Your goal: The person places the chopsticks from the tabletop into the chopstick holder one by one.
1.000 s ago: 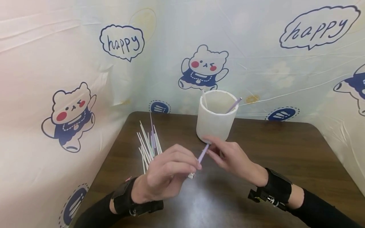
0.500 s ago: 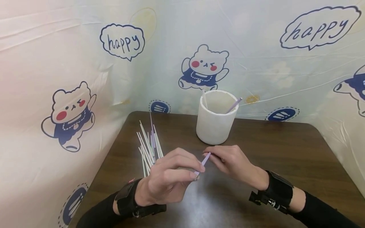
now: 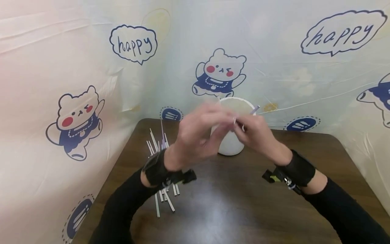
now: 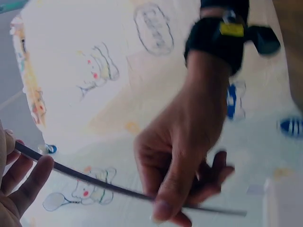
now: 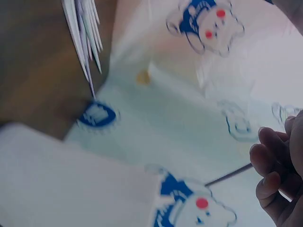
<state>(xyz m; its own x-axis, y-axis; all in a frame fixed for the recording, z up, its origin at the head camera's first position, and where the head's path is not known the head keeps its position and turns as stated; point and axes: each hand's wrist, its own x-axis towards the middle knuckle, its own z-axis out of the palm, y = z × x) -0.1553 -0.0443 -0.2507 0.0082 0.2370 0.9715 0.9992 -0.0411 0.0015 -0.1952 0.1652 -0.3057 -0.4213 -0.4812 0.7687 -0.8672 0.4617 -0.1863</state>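
Both hands are raised close together in front of the white cylindrical cup, partly hiding it. In the left wrist view a thin purple straw [image 4: 99, 182] runs between them, slightly curved. My left hand [image 3: 204, 132] holds one end of it. My right hand [image 3: 259, 132] pinches it farther along with thumb and finger, and the far end sticks out past the fingers. The right wrist view shows a length of this straw pointing away from the right hand [image 5: 279, 165]. In the head view the straw is mostly hidden by the fingers. The cup [image 3: 230, 145] stands upright on the table.
Loose white and purple straws [image 3: 167, 201] lie on the left of the brown table [image 3: 274, 210], partly under the left forearm in view. Another purple straw [image 3: 255, 109] leans on the cup's right rim. A printed curtain [image 3: 274, 67] encloses the back and sides.
Both hands have risen and moved forward from low in front of the cup, and now overlap it in the head view. The straw has come up with them, and the hands are closer together.
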